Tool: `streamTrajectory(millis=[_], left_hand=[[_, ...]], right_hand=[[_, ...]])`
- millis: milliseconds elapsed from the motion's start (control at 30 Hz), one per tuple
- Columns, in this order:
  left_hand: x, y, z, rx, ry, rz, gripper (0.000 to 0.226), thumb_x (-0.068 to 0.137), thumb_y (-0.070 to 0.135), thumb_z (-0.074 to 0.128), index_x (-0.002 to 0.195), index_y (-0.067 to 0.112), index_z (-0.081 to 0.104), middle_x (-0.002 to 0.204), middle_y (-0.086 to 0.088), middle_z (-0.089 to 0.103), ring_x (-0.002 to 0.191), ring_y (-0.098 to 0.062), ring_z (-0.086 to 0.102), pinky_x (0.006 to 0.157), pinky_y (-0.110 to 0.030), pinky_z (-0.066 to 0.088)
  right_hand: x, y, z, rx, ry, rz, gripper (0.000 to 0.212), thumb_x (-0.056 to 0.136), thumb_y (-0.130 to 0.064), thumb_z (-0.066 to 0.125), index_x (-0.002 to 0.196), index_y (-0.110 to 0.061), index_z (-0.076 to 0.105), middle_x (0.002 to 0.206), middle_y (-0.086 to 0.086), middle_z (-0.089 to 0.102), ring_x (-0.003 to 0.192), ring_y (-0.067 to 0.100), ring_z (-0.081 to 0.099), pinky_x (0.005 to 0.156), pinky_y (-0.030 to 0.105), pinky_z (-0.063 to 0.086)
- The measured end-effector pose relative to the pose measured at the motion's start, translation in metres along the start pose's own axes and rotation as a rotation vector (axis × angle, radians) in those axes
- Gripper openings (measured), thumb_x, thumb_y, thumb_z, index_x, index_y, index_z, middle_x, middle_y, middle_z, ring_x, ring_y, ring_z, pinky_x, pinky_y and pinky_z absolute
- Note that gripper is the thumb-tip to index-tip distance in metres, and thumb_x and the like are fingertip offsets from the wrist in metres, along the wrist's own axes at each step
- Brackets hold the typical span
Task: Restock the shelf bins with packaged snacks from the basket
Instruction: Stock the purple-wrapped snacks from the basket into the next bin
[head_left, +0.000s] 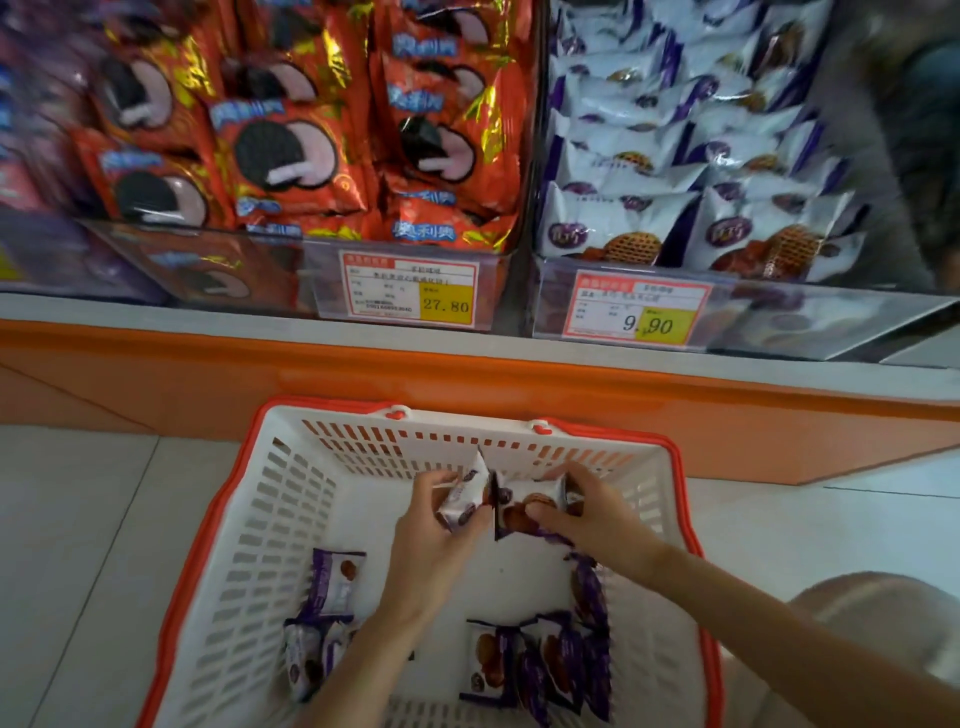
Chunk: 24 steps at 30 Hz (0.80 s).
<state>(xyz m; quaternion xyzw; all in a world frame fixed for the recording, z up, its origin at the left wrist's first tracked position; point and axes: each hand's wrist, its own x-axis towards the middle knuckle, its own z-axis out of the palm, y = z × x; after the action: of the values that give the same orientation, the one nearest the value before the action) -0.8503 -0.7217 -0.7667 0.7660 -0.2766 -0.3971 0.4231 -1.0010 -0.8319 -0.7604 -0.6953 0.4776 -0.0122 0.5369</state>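
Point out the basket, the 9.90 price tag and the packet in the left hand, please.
basket (280, 519): head view, on its left slotted wall.
9.90 price tag (636, 310): head view, middle of the label.
packet (462, 503) held in left hand (428, 535): head view, on the wrapper's white-and-purple face.

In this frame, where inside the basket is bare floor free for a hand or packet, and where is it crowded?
Bare floor shows in the basket at far left, between its slotted wall and the left hand, and in a middle patch between the right hand and the near-right packets. Crowded: the near-left packets and that near-right heap.
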Motion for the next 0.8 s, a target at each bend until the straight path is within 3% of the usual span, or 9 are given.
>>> streamTrajectory(millis=[67,133,200,300,400,467,567,667,800], left_hand=[[-0.004,0.015,-0.009,0.021,0.041,0.052,0.027,0.085,0.018,0.069,0.101,0.025,0.049,0.084,0.018,0.06,0.065,0.008,0.06,0.05,-0.013,0.046],[-0.008,0.031,-0.021,0.069,0.065,0.123,0.025,0.087,0.014,0.067,0.093,0.032,0.05,0.075,0.014,0.062,0.064,0.004,0.059,0.049,-0.014,0.042],[-0.01,0.048,-0.032,0.159,0.061,0.291,0.031,0.086,0.013,0.066,0.092,0.039,0.05,0.084,0.017,0.062,0.076,0.004,0.059,0.055,-0.01,0.044],[-0.012,0.076,-0.047,0.312,0.058,0.631,0.028,0.081,0.029,0.058,0.108,0.034,0.051,0.101,0.021,0.051,0.092,0.007,0.053,0.067,-0.004,0.043],[-0.013,0.109,-0.058,0.449,0.107,0.901,0.038,0.081,0.033,0.053,0.118,0.024,0.05,0.109,0.013,0.048,0.088,-0.001,0.053,0.064,-0.012,0.047],[-0.014,0.133,-0.064,0.48,0.178,1.078,0.035,0.086,0.031,0.052,0.119,0.019,0.051,0.112,0.007,0.05,0.094,-0.007,0.054,0.073,-0.015,0.047],[-0.017,0.168,-0.066,0.49,0.288,1.276,0.031,0.096,0.034,0.047,0.118,0.013,0.05,0.115,0.002,0.051,0.104,-0.016,0.052,0.094,-0.025,0.042],[-0.016,0.197,-0.068,0.399,0.351,1.351,0.031,0.094,0.027,0.053,0.119,0.011,0.048,0.117,-0.003,0.048,0.112,-0.017,0.049,0.099,-0.036,0.04],[-0.011,0.228,-0.068,0.361,0.494,1.383,0.036,0.087,0.01,0.057,0.122,0.011,0.047,0.119,-0.011,0.04,0.125,0.005,0.032,0.105,-0.017,0.031]], right_hand=[[-0.003,-0.009,-0.01,-0.032,-0.035,-0.026,0.032,0.087,-0.034,0.065,0.114,-0.025,0.05,0.117,-0.011,0.056,0.103,0.008,0.058,0.08,0.017,0.052],[-0.007,-0.02,-0.022,-0.128,-0.065,-0.051,0.034,0.086,-0.038,0.065,0.114,-0.029,0.049,0.118,-0.01,0.058,0.101,0.008,0.059,0.086,0.026,0.054],[-0.013,-0.036,-0.037,-0.252,-0.078,-0.103,0.036,0.085,-0.043,0.064,0.115,-0.032,0.048,0.113,-0.01,0.06,0.098,0.008,0.06,0.087,0.029,0.053],[-0.028,-0.065,-0.058,-0.425,-0.05,-0.253,0.036,0.086,-0.048,0.061,0.116,-0.036,0.047,0.104,-0.017,0.056,0.091,0.005,0.058,0.078,0.022,0.052],[-0.042,-0.088,-0.077,-0.707,0.173,-0.624,0.035,0.088,-0.052,0.055,0.115,-0.03,0.053,0.101,-0.015,0.058,0.084,0.009,0.061,0.063,0.018,0.045],[-0.05,-0.1,-0.089,-0.803,0.269,-0.846,0.034,0.086,-0.048,0.052,0.109,-0.023,0.058,0.098,-0.009,0.062,0.08,0.01,0.062,0.055,0.018,0.043],[-0.063,-0.121,-0.106,-0.761,0.295,-1.011,0.032,0.088,-0.044,0.054,0.11,-0.021,0.053,0.099,-0.005,0.064,0.083,0.009,0.061,0.058,0.021,0.05],[-0.075,-0.14,-0.122,-0.594,0.36,-0.987,0.038,0.086,-0.052,0.054,0.112,-0.026,0.047,0.103,-0.009,0.064,0.084,0.005,0.061,0.061,0.025,0.054],[-0.088,-0.156,-0.139,-0.243,0.407,-0.783,0.034,0.076,-0.067,0.054,0.101,-0.046,0.046,0.094,-0.023,0.06,0.082,0.0,0.059,0.065,0.022,0.051]])
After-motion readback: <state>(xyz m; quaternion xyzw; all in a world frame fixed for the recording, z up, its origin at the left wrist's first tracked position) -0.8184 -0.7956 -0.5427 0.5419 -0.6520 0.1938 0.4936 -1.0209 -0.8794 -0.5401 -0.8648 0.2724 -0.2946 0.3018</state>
